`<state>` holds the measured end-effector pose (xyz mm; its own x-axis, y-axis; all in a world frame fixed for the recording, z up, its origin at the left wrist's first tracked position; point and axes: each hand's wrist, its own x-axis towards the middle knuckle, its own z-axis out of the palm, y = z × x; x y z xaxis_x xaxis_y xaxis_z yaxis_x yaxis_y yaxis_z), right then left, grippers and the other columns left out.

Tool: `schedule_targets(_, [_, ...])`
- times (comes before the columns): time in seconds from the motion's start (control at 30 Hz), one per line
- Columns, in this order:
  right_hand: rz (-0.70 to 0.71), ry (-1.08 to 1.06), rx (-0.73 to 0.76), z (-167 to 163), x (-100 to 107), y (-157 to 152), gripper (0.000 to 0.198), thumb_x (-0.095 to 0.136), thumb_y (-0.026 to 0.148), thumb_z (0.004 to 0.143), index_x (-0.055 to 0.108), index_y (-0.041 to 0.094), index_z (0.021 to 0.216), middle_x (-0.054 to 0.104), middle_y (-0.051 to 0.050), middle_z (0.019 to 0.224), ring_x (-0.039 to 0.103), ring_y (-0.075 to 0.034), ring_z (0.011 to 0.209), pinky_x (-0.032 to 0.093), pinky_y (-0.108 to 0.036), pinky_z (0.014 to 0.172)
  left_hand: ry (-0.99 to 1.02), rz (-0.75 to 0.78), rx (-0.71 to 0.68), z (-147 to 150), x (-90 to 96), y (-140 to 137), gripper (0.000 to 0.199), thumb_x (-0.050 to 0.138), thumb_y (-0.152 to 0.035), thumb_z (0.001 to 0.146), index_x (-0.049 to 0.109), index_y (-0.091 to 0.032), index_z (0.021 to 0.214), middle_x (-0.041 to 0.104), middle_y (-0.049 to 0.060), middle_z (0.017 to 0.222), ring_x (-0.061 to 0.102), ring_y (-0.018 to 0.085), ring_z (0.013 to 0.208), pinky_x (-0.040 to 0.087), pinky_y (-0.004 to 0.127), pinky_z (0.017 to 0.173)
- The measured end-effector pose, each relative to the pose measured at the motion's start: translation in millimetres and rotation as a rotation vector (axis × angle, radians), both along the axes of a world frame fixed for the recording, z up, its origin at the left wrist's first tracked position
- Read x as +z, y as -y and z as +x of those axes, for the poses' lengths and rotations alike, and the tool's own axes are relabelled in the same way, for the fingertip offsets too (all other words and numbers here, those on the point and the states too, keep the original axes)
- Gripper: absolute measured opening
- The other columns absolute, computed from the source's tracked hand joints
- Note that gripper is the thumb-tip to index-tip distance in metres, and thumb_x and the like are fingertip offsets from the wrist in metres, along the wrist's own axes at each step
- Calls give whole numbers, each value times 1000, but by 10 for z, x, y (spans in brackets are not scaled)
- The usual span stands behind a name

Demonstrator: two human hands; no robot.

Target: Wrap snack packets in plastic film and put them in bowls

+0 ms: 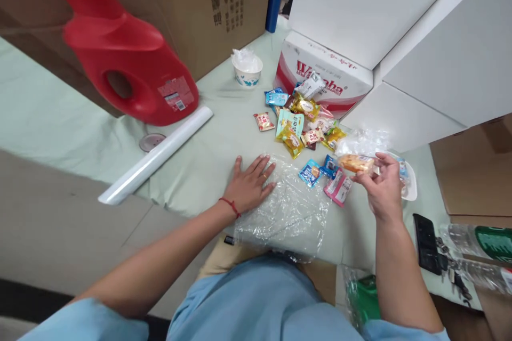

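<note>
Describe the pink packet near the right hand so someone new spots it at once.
Start at the red-and-white box standing behind the snack pile. Come toward the person to two blue packets left of the right hand, which holds a snack. The pink packet lies beside them, nearest the person, the only pink one of those three.

A red plastic jug with a looped handle point(148, 74) fills the upper left, before a brown cardboard box point(176, 5). Below it lies a long glossy white roll point(156, 157). At lower right, a flat black object point(426, 242), perhaps a key pouch, lies beside metal keys point(454, 266).
</note>
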<state>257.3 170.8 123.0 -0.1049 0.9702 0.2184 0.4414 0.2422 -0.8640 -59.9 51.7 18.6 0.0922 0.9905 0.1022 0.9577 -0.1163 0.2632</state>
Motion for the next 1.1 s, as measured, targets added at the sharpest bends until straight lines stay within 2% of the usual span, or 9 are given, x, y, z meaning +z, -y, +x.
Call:
schedule_targets(0.1, [-239, -121, 284, -354, -153, 436, 62, 72, 33, 82, 46, 31, 138, 54, -8, 130, 66, -21, 103, 64, -37, 81, 0, -21, 2, 9, 9, -1, 57, 33, -53, 105, 38, -33, 158, 30, 8, 170, 30, 30, 156, -1, 72, 123])
schedule_targets(0.17, [-279, -74, 462, -629, -331, 677, 52, 65, 30, 87, 48, 31, 136, 53, -10, 135, 66, -22, 108, 64, -37, 84, -2, -28, 4, 14, 18, 1, 56, 31, -51, 106, 38, -32, 158, 30, 9, 169, 31, 29, 156, 0, 72, 123])
schedule_targets(0.33, [9, 299, 568, -826, -710, 814, 48, 59, 23, 90, 51, 26, 137, 50, -14, 141, 57, -28, 126, 56, -48, 101, -7, -26, 15, 8, 41, 7, 52, 25, -40, 108, 39, -33, 158, 34, 7, 168, 33, 28, 155, 3, 72, 124])
schedule_targets(0.47, [20, 543, 550, -608, -712, 701, 45, 61, 23, 91, 54, 24, 135, 50, -14, 137, 60, -29, 122, 55, -48, 99, -1, -36, 13, 1, 47, 3, 53, 22, -40, 109, 39, -33, 158, 33, 6, 168, 32, 26, 156, 2, 71, 124])
schedule_targets(0.73, [-84, 628, 736, -624, -564, 796, 51, 66, 21, 89, 52, 24, 138, 54, -12, 137, 63, -25, 115, 58, -39, 86, -12, -18, 21, 6, 22, 4, 54, 29, -41, 107, 35, -33, 160, 31, 8, 169, 30, 28, 157, 1, 70, 125])
schedule_targets(0.87, [-77, 585, 799, -565, -398, 497, 40, 68, 35, 94, 60, 24, 132, 57, -10, 135, 64, -23, 115, 55, -35, 94, -18, -23, 18, -2, 28, 0, 54, 28, -40, 107, 36, -30, 160, 29, 8, 169, 29, 27, 157, 0, 70, 125])
schedule_targets(0.93, [27, 645, 666, -574, -304, 169, 30, 58, 31, 99, 66, 22, 127, 60, -11, 133, 61, -24, 116, 52, -35, 98, -18, -30, 16, -3, 35, -4, 54, 29, -40, 107, 37, -30, 159, 29, 8, 169, 30, 27, 157, 0, 71, 124])
schedule_targets(1.03, [206, 869, 377, -709, -258, -412, 39, 47, 17, 99, 66, 21, 132, 62, -13, 133, 53, -30, 122, 47, -41, 100, -26, -37, 12, 0, 46, -7, 54, 30, -41, 106, 38, -30, 159, 30, 8, 169, 30, 28, 156, 3, 71, 124])
schedule_targets(1.1, [312, 968, 335, -846, -300, -756, 44, 47, 13, 98, 64, 20, 137, 57, -13, 145, 44, -34, 133, 40, -47, 108, -34, -35, 15, 2, 50, -6, 54, 30, -41, 106, 39, -30, 158, 31, 8, 169, 30, 27, 156, 4, 71, 124])
